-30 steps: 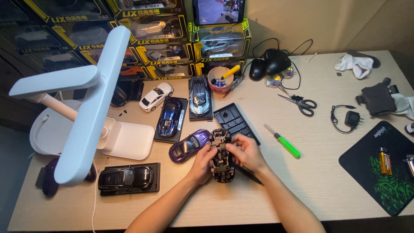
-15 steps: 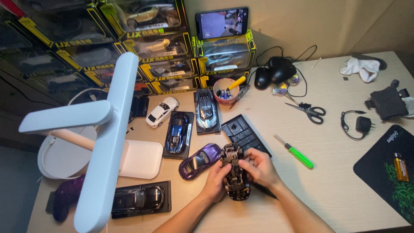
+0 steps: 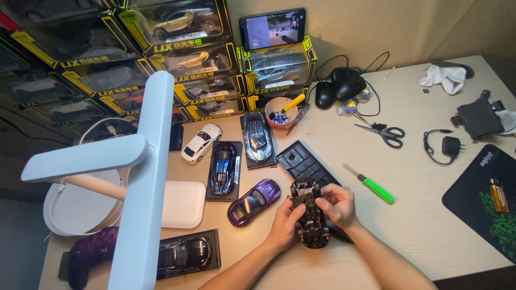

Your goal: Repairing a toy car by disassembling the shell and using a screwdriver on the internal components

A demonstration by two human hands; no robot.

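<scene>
Overhead, a wooden desk (image 3: 430, 225) fills the view, w/ a stack of boxed model cars (image 3: 177, 59) along the back-left edge and a phone (image 3: 273, 29) propped on top, screen lit. A white desk lamp (image 3: 140, 198) cuts across the left foreground, its round base (image 3: 75, 207) beside a white rectangular pad (image 3: 183, 204). At far right, a black mouse mat (image 3: 478, 198) w/ green print carries a small yellow lighter (image 3: 498, 195).

Center frame: both hands grip a dark toy car chassis (image 3: 309, 212), held just above the desk near the front edge, nose pointing away from the person. Left hand (image 3: 284, 223) wraps the chassis's left side, fingers closed on it; right hand (image 3: 337, 204) clamps the right side, thumb on top. A black plastic tray (image 3: 306, 161) lies just behind the chassis.

Just left of the hands sits a purple car body (image 3: 253, 202). Further back, a blue car (image 3: 222, 167) and a grey car (image 3: 258, 137) on black plinths, plus a white car (image 3: 200, 142) loose on the desk. Another black car (image 3: 183, 252) on a plinth sits front-left, near a purple game controller (image 3: 88, 252).

Right of the hands, well apart: a green-handled screwdriver (image 3: 371, 184), scissors (image 3: 382, 132), a black charger w/ cable (image 3: 446, 145). Two black mice (image 3: 338, 86) rest by the boxes; a pink cup (image 3: 281, 111) holds small tools.
</scene>
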